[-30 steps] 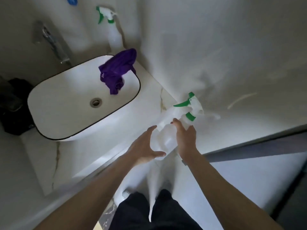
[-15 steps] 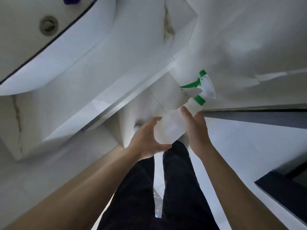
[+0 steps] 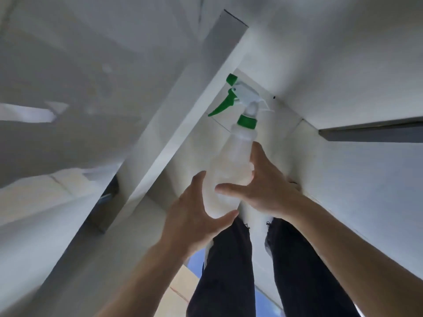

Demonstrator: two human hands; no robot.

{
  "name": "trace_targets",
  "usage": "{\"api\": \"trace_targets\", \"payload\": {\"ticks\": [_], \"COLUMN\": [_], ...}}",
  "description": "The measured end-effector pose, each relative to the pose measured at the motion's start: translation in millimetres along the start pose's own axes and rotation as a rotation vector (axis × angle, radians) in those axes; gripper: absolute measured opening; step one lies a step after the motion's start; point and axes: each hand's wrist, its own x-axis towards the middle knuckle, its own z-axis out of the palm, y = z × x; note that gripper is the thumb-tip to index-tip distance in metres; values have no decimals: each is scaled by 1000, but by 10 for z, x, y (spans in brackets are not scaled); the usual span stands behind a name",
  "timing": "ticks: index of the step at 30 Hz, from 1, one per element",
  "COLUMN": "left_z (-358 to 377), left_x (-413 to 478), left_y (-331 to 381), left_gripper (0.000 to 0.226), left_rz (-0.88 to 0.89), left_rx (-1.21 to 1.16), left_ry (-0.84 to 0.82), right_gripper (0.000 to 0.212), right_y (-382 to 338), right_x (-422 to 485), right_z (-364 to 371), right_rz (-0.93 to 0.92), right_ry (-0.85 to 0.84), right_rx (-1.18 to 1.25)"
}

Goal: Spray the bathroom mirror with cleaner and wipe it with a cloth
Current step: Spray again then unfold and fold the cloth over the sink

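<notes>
A translucent white spray bottle point(image 3: 231, 161) with a green trigger and green collar is held upright in front of me, nozzle pointing left. My left hand point(image 3: 196, 216) cups its lower body from the left, thumb under the base. My right hand point(image 3: 267, 188) wraps the bottle from the right, thumb across its front. The mirror and the cloth are out of view.
The white edge of the vanity counter point(image 3: 174, 115) runs diagonally from upper right to lower left, left of the bottle. Below are my dark trouser legs point(image 3: 229, 271) and a pale tiled floor. A dark door frame strip point(image 3: 370, 133) lies at the right.
The camera has tilted further down, so the basin and purple cloth have left the view. Both hands have turned the bottle more upright, with the nozzle now pointing left.
</notes>
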Motion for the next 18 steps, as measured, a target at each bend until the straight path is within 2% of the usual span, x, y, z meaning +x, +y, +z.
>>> {"api": "trace_targets", "payload": {"ticks": [4, 7, 9, 13, 18], "left_z": [110, 150, 145, 139, -8], "left_x": [337, 578, 745, 1110, 1523], "left_y": [-155, -212, -167, 42, 189], "left_gripper": [93, 84, 81, 78, 100], "left_rz": [-5, 20, 22, 120, 200], "left_rx": [13, -3, -55, -176, -233], "left_ry": [50, 100, 158, 332, 422], "right_gripper": [86, 82, 77, 80, 86], "right_y": [224, 266, 180, -136, -458], "right_x": [415, 692, 892, 1231, 1550], "right_z": [328, 427, 334, 5, -219], "right_rz": [12, -32, -83, -228, -351], "right_ry": [151, 186, 202, 259, 300], "right_rx": [242, 379, 301, 152, 66]}}
